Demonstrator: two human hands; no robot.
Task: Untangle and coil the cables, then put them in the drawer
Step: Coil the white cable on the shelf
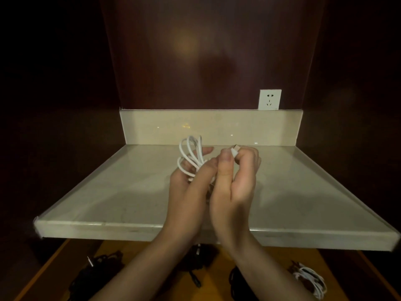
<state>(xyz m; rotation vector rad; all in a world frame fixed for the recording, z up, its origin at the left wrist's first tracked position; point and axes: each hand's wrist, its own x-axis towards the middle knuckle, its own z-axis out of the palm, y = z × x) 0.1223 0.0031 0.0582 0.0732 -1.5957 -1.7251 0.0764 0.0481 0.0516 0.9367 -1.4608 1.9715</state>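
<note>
Above the pale worktop (91,192), my left hand (188,187) holds the looped white cable (191,157) wound around its fingers, while my right hand (236,181) pinches the cable's plug (235,149) between thumb and curled fingers.

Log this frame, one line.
left hand: holds white cable loops | right hand: pinches plug | drawer: open, cables inside

The scene is dim. A soft warm glare spot (184,43) shows on the glossy dark back panel (217,29). The pale countertop (108,192) carries faint shadows. Corners fall to near black. Straight edges bow from wide-angle distortion. Detail is soft throughout.
</note>
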